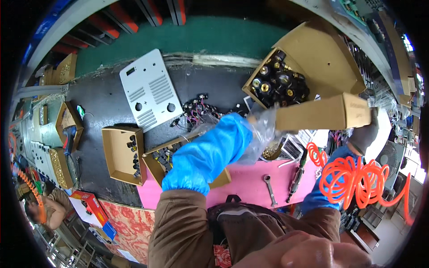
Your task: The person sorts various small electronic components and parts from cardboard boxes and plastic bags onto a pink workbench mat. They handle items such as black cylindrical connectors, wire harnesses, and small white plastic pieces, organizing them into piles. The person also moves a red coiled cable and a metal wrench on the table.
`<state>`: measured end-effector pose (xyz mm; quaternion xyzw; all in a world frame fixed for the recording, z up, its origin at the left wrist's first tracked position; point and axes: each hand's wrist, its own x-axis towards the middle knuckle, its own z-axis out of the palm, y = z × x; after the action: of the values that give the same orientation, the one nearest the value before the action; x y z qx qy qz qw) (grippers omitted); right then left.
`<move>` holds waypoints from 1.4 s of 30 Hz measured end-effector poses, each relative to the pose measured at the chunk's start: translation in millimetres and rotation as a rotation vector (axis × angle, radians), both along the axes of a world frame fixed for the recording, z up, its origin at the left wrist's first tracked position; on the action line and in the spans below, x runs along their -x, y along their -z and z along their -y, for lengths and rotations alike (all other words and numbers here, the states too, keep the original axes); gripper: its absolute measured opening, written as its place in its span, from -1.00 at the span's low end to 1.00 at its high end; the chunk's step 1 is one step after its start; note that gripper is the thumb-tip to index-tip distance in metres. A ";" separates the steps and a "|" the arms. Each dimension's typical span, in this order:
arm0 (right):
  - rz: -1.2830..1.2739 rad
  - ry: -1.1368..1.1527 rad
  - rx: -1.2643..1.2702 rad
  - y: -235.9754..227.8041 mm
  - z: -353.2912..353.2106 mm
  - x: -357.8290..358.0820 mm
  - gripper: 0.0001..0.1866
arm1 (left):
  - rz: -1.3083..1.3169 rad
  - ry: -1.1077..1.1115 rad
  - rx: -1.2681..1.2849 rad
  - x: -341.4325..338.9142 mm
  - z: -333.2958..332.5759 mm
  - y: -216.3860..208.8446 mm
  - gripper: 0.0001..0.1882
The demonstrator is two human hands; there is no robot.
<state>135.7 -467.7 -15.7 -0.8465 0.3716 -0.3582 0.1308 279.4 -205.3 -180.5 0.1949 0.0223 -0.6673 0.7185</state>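
Observation:
Raised above the bench is a closed brown cardboard box (310, 116). My right hand (365, 134), in a dark glove, grips its right end. At the box's left end is my left hand (252, 119), mostly covered by a crumpled clear plastic bag (263, 134); its fingers are hidden. Both forearms wear blue sleeve covers. Just behind the held box stands an open carton (319, 53) packed with black fittings (281, 80) that have brass-coloured ends.
A grey vented panel (151, 91) lies beside tangled wired connectors (196, 109). Open boxes (124, 172) of small parts stand at left. A wrench (270, 190) and a pen-shaped air tool (296, 178) rest on the pink mat (246, 178). An orange coiled hose (353, 181) hangs over my right forearm.

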 end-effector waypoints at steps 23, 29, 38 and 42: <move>0.462 -0.418 -2.085 11.2 -190.4 192.9 -0.44 | 0.584 0.048 -0.320 132.4 -248.8 -116.0 -0.32; 0.258 -0.651 -1.648 45.8 -259.5 165.3 -0.44 | 1.060 -0.196 -0.778 231.1 -321.1 -148.4 -0.22; -0.021 -1.051 -1.429 46.2 -352.8 134.9 -0.57 | 1.122 -1.522 -1.399 330.9 -488.0 -236.5 -0.58; -0.231 -1.273 -1.301 58.9 -425.1 110.7 -0.50 | 1.302 -1.761 -1.746 369.7 -529.4 -301.8 -0.64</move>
<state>25.0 -42.6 -74.6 -0.6816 -0.0255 0.1480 0.7162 -90.3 324.1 121.3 0.7663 0.2052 0.4352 0.4257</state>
